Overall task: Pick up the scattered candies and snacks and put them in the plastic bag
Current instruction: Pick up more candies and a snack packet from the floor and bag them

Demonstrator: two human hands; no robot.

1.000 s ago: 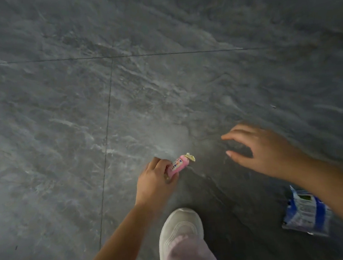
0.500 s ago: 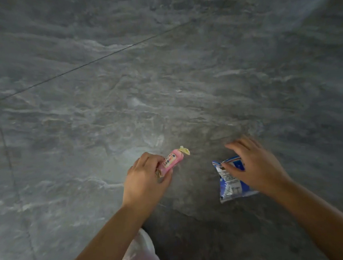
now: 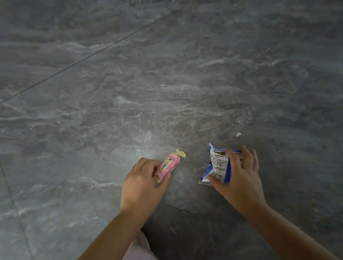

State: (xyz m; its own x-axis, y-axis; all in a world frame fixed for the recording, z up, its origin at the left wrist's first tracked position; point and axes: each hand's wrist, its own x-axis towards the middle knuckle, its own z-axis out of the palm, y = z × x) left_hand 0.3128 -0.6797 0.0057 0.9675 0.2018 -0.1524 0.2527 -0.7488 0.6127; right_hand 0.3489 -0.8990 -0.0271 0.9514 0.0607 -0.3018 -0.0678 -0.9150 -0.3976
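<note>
Holding one thing in each hand, we find no plastic bag in view. Our left hand [image 3: 142, 184] pinches the pink wrapped candy [image 3: 167, 165] by its near end, its long axis pointing away and rightward. Our right hand [image 3: 241, 175] curls round the blue-and-white snack packet [image 3: 218, 163], thumb at the near corner, fingers [image 3: 247, 158] over the far side; both lie above a grey stone-tiled floor [image 3: 84, 137]. A small white scrap [image 3: 238, 134] lies just beyond the right hand.
</note>
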